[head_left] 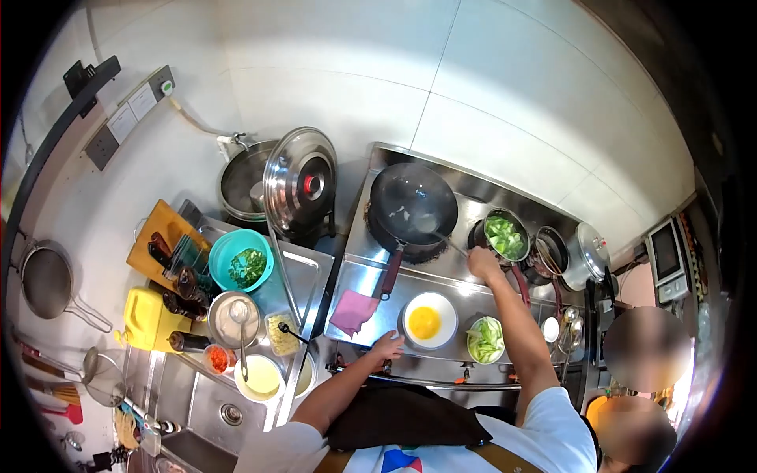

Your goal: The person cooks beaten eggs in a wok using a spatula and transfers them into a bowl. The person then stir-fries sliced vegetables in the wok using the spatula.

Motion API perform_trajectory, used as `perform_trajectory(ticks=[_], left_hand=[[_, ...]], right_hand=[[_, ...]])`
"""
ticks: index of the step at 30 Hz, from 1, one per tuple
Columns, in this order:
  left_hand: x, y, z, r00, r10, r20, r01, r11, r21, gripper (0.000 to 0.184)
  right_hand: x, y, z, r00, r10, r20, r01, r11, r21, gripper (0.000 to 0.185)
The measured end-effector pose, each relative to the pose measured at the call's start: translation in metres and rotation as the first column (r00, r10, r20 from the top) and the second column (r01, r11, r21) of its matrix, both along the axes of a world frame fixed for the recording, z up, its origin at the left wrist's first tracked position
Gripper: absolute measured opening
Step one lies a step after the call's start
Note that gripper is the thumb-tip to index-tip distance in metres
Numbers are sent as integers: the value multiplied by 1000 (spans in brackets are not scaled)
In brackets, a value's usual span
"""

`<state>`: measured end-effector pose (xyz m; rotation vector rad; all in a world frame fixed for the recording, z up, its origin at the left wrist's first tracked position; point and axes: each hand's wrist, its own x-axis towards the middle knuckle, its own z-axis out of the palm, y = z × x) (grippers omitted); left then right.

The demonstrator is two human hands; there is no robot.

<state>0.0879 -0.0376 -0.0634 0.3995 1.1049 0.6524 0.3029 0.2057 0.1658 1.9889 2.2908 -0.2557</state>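
Wok handle [392, 273] juts toward gap between cloth [354, 313] and white bowl [411, 334].

The wok [413, 201] sits behind the egg bowl [430, 321].

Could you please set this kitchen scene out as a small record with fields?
Right hand: grips the handle of a ladle reaching into the wok
Left hand: near a white bowl of yellow contents
Wok position: on the stove
Beside the wok: a pan of cut greens
Cloth: pink-purple, lying flat
Large lid: tilted up by a big pot
Teal bowl: chopped greens inside
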Motion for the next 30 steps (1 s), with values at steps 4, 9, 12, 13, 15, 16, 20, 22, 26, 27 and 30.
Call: perform_trajectory(ticks=[4,9,12,13,15,16,20,22,26,27,30], left_hand=[[-35,-26,-24,998,-45,37,46,999,-11,68],[-79,-64,29,999,0,40,1,1000,-24,57],[-92,-86,2,988,-38,-152,38,999,-1,52],[-97,-89,7,973,-113,-201,117,993,8,52],[-106,-94,12,958,-132,-253,146,989,36,52],[-107,-103,0,952,-138,-274,157,987,47,53],[-113,-113,4,949,-149,-276,169,985,48,53],[-110,-110,-2,949,-163,-270,181,983,41,51],[-110,-99,5,948,-144,-283,180,978,104,51],[-110,-97,5,945,-139,-295,179,977,116,51],[-108,-96,0,940,-164,-299,214,966,145,52]], right_hand=[[-18,2,-15,968,242,-59,-245,968,-56,27],[5,-1,-17,997,74,-12,-74,997,-17,28],[-11,4,-46,992,121,-23,-120,993,17,28],[-21,-4,-34,976,-60,-212,34,992,-124,29],[-22,-19,15,971,-79,-228,26,973,-227,29],[-24,-23,29,969,-87,-230,19,959,-281,29],[-23,-2,-10,996,-51,-70,49,998,-30,29],[-22,11,-44,995,55,-84,-58,998,-36,30],[-19,-14,18,977,81,-198,-113,981,-157,28],[-14,-5,14,980,196,-31,-198,974,-108,28],[-23,6,-14,996,-24,-89,26,1000,18,32]])
